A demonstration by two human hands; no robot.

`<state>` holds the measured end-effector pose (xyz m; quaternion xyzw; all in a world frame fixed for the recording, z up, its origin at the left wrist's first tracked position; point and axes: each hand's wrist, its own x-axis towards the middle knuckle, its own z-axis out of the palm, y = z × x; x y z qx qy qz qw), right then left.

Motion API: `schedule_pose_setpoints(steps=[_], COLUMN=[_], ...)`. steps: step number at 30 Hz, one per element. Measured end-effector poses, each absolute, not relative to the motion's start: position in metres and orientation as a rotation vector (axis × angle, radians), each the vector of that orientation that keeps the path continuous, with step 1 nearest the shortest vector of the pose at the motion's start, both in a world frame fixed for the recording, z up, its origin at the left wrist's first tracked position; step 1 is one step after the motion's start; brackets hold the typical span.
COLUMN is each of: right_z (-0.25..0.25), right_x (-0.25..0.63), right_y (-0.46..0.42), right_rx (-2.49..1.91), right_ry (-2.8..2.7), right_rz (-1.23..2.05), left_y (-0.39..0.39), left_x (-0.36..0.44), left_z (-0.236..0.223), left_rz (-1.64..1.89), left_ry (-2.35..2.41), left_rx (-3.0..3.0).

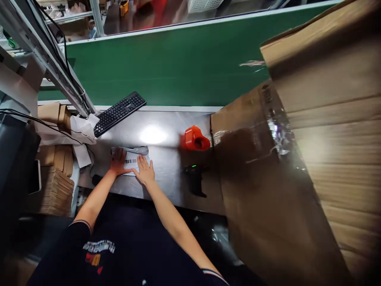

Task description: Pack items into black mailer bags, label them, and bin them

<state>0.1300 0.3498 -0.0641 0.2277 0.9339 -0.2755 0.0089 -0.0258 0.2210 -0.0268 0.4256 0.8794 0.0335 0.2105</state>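
Observation:
A small grey mailer bag (132, 153) with a white barcode label (131, 162) lies flat on the steel table (166, 159). My left hand (118, 162) rests on the bag's left part, fingers stretched out. My right hand (145, 171) presses flat on the bag's right part beside the label, fingers spread. Neither hand grips anything.
A black keyboard (119, 113) lies at the back left. An orange tape dispenser (195, 139) and a black handheld scanner (195, 178) sit to the right. A large taped cardboard box (297, 159) fills the right side. A green conveyor belt (166, 71) runs behind. Folded cartons (56, 186) are stacked left.

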Motion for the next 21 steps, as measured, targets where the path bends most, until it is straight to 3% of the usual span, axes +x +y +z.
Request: schedule_pose_setpoints(steps=[5, 9, 14, 16, 21], right_z=[-0.056, -0.044, -0.04, -0.046, -0.07], right_x=[0.129, 0.133, 0.123, 0.105, 0.078], right_y=[0.359, 0.354, 0.275, 0.238, 0.196], right_rx=[0.74, 0.691, 0.129, -0.128, -0.381], right_ry=[2.804, 2.951, 3.046, 2.98, 2.831], right_rz=[-0.738, -0.739, -0.959, -1.092, -1.241], left_y=[0.223, 0.189, 0.097, 0.064, 0.017], left_x=[-0.051, -0.048, -0.021, -0.011, 0.003], left_z=[-0.015, 0.007, 0.017, 0.013, -0.004], left_rz=[0.166, 0.372, 0.739, 0.682, 0.135], left_ry=[2.294, 2.448, 2.893, 2.953, 2.858], left_rx=[1.331, 1.29, 0.802, 0.58, 0.493])
